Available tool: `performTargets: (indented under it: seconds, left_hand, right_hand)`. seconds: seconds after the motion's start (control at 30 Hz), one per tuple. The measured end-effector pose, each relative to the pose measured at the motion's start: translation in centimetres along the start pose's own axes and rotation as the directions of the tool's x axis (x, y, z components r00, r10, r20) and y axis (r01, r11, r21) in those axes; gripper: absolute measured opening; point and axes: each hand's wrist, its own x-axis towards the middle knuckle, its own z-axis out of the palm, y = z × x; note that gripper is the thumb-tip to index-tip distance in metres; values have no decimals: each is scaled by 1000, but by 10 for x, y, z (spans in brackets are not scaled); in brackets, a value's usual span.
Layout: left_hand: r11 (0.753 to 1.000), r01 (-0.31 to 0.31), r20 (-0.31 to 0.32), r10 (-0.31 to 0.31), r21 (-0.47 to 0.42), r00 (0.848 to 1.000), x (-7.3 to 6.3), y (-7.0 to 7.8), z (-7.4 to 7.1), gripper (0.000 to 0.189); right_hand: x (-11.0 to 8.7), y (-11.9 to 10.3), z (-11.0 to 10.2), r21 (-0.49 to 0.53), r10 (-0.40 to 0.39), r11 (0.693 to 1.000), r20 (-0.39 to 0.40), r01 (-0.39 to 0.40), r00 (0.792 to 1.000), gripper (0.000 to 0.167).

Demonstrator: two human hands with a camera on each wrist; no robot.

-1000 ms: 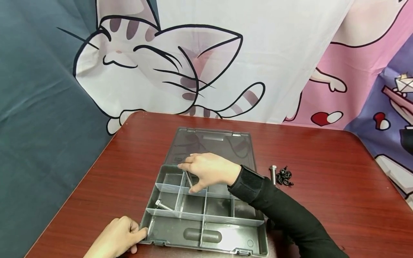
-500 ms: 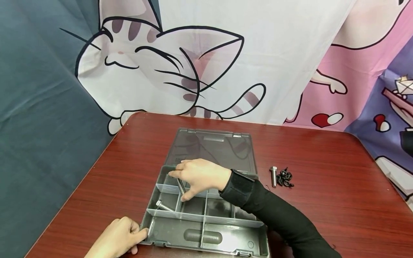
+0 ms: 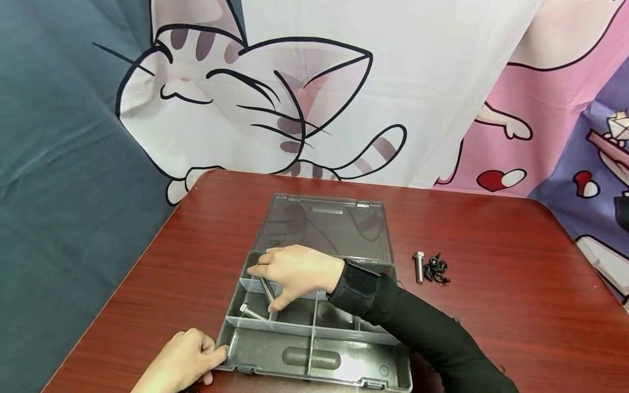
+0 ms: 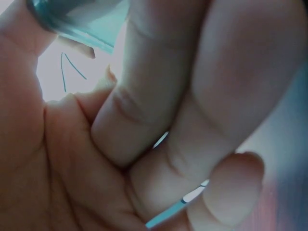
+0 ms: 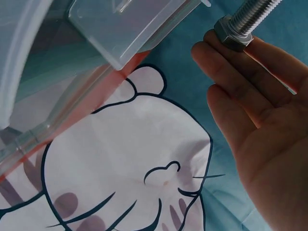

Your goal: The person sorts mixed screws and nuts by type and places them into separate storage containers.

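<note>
A grey plastic compartment box lies open on the table, its dividers splitting it into several cells. My left hand pinches its front left corner with curled fingers; up close in the left wrist view, those fingers hide most of the box. Over the left cells, my right hand holds a silver hex bolt between thumb and fingers. In the right wrist view the bolt's head rests against the fingertips. Another hex bolt leans in the middle-row left cell.
The see-through lid lies folded back behind the box. To the right, a hex bolt stands or lies beside a small heap of black pieces, their kind unclear. A printed cat curtain hangs behind the table.
My right hand has moved left and slightly toward me with the bolt, from the back cells to over the left cells. The left hand stays on the box corner.
</note>
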Motion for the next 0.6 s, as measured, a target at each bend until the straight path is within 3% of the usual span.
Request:
performTargets:
  seconds: [0.6]
  left_hand:
    - [1000, 7, 0, -7, -21, 1000, -3, -1, 1, 40]
  right_hand:
    - [13, -11, -4, -28, -32, 999, 28, 33, 999, 76]
